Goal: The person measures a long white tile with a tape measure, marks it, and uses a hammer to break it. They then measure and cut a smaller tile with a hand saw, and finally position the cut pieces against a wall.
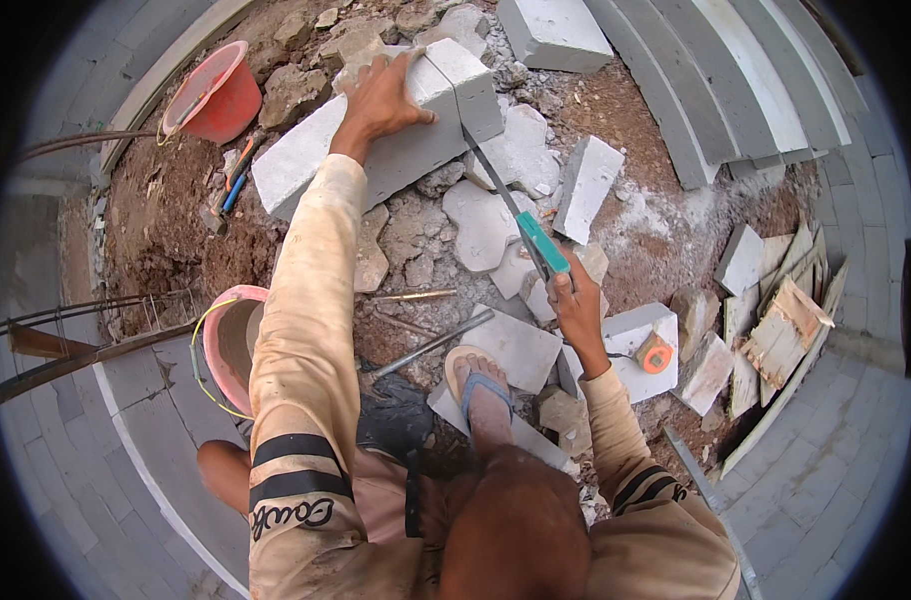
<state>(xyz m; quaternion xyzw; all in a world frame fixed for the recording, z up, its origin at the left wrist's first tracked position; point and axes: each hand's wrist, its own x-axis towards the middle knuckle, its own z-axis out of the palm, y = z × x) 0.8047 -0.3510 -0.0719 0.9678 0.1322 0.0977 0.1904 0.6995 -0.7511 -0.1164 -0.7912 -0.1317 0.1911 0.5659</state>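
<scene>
A: Where is the pale block (381,165), and what do your fingers have hold of?

B: It lies ahead of you on the rubble (416,240); your left hand (384,103) spreads over its top, thumb apart, not closed round it; your right hand (578,305), nearer you than the block and to its right, curls its fingers round the green handle of the handsaw (539,242); the blade meets the block near its right end, at a dark line.

A: How does it likely handle for you?

B: Stiff, probably light for its bulk; dusty faces could slip, corners could chip; grip the broad faces, clear of that line.

A: And your containers?

B: The red bucket (238,95) tilts left of the block, contents unclear; the pink bucket (212,348), left of the block and nearer you, is greyish brown inside; you cannot tell filling from coating.
</scene>
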